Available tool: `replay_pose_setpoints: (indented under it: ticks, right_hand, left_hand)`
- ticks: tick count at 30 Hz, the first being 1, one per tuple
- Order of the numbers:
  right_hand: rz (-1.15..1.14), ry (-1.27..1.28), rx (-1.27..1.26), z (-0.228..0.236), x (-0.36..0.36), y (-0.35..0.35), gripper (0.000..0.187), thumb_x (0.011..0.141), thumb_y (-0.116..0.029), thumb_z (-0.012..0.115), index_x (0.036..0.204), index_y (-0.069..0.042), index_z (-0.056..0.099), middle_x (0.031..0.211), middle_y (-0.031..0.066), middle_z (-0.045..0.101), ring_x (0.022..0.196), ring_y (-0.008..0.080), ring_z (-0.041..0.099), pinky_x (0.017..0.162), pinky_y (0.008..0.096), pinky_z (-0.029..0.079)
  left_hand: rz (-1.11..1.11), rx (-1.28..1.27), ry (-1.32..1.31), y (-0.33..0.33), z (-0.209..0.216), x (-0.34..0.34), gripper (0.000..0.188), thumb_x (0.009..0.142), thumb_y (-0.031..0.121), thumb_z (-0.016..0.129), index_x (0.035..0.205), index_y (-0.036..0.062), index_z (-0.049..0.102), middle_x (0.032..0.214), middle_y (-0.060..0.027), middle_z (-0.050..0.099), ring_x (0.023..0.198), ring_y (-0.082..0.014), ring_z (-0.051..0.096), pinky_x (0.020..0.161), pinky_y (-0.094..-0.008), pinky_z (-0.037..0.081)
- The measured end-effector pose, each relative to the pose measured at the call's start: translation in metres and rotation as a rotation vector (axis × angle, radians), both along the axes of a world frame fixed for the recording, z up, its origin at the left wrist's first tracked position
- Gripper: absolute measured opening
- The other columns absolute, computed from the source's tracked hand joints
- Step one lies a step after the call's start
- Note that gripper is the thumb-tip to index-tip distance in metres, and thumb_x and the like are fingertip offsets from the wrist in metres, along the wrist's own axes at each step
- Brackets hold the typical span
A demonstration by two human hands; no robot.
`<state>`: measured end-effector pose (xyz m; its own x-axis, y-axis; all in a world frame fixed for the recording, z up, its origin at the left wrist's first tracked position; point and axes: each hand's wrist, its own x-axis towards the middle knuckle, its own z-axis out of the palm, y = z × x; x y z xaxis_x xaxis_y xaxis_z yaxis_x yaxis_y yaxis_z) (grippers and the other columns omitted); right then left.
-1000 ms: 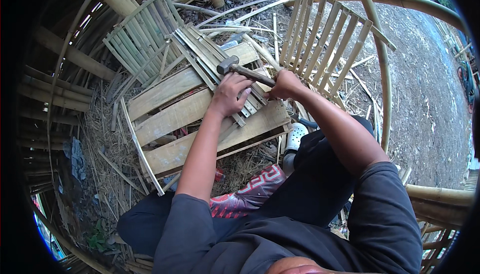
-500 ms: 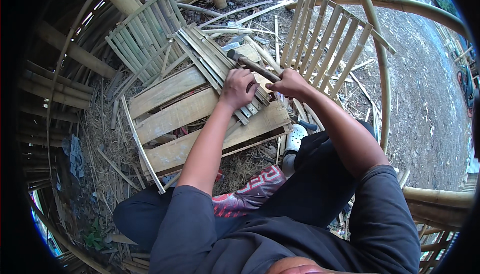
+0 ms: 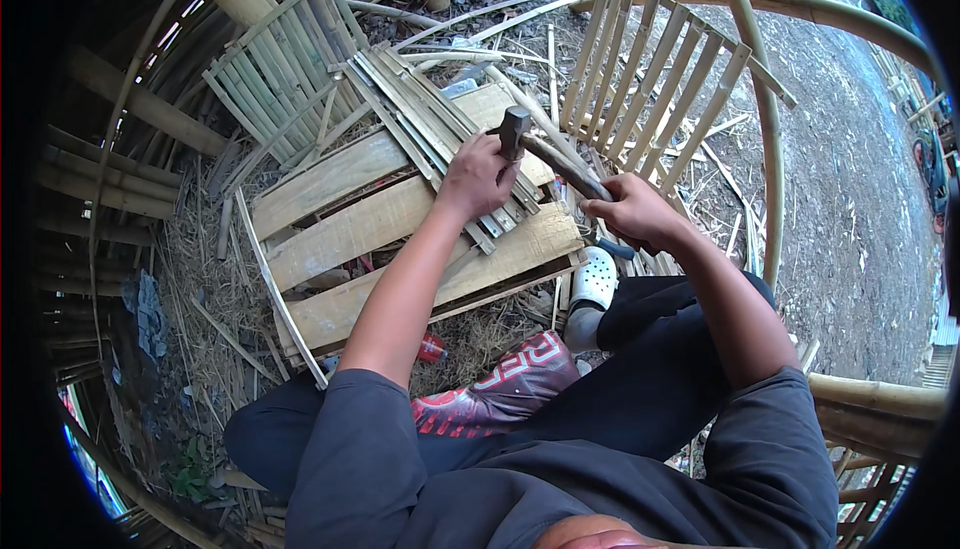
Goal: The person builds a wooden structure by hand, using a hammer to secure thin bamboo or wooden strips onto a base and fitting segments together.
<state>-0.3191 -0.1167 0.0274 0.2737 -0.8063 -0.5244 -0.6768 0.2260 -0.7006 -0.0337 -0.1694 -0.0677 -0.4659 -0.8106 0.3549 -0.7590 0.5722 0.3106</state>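
My right hand (image 3: 637,211) is closed round the handle end of a hammer (image 3: 565,166). The hammer's dark head is close to the fingers of my left hand (image 3: 478,177), and I cannot tell if they touch. My left hand, its fingers curled, rests on a stack of narrow bamboo slats (image 3: 420,117); whatever it pinches is hidden. These slats lie aslant across a low platform of wide wooden boards (image 3: 345,264).
A slatted bamboo panel (image 3: 285,69) leans behind the platform at left, another (image 3: 655,74) stands at right. A curved bamboo pole (image 3: 765,129) rises beside it. Bamboo scraps litter the ground. A red and grey bag (image 3: 505,384) lies by my legs, near a white clog (image 3: 594,281).
My right hand has moved right and toward me with the hammer. Its head has shifted from beyond my left hand to beside that hand's fingers. My left hand has barely moved.
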Motion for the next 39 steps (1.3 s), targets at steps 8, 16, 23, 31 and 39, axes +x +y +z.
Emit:
replay_pose_setpoints:
  ticks: [8,16,23,31,39]
  right_hand:
    - [-0.039,0.001,-0.036,0.016,-0.002,0.009,0.050,0.093,-0.043,0.076,0.101,0.006,0.073,0.072,0.0061,0.064,0.059,0.0151,0.060,0.057,0.0374,0.048]
    - [-0.011,0.164,-0.049,0.024,-0.004,0.015,0.053,0.089,-0.046,0.078,0.097,0.006,0.074,0.074,0.0113,0.070,0.065,0.0178,0.067,0.065,0.0381,0.053]
    - [0.012,0.088,-0.224,-0.023,-0.033,0.039,0.043,0.093,-0.039,0.075,0.089,0.004,0.076,0.060,0.0087,0.065,0.054,0.0169,0.064,0.057,0.0371,0.052]
    - [-0.052,-0.022,-0.347,-0.029,-0.030,0.057,0.045,0.100,-0.033,0.070,0.072,0.000,0.059,0.055,0.0002,0.045,0.054,0.0070,0.042,0.049,0.0337,0.035]
    - [-0.050,0.091,-0.292,-0.026,-0.031,0.058,0.036,0.101,-0.030,0.068,0.084,0.002,0.066,0.058,0.0049,0.054,0.054,0.0120,0.052,0.052,0.0355,0.041]
  left_hand:
    - [-0.060,-0.088,0.194,-0.001,-0.003,0.001,0.009,0.093,0.014,0.068,0.095,0.0064,0.073,0.101,-0.0113,0.072,0.102,-0.0335,0.069,0.113,-0.0518,0.046]
    - [-0.035,-0.016,0.159,-0.005,-0.001,-0.001,0.007,0.092,0.012,0.070,0.092,0.0057,0.072,0.098,-0.0108,0.072,0.103,-0.0327,0.069,0.107,-0.0485,0.050]
    - [0.031,-0.054,0.288,-0.002,-0.002,-0.003,0.012,0.093,0.012,0.069,0.093,0.0031,0.076,0.101,-0.0174,0.073,0.107,-0.0373,0.068,0.108,-0.0493,0.049]
    - [0.047,-0.105,0.278,-0.002,-0.004,-0.002,0.025,0.098,0.018,0.059,0.081,0.0049,0.072,0.086,-0.0134,0.071,0.088,-0.0323,0.069,0.124,-0.0516,0.036]
    - [0.042,-0.021,0.243,-0.004,-0.003,0.000,0.022,0.100,0.016,0.058,0.089,0.0038,0.073,0.089,-0.0135,0.068,0.094,-0.0348,0.067,0.124,-0.0579,0.031]
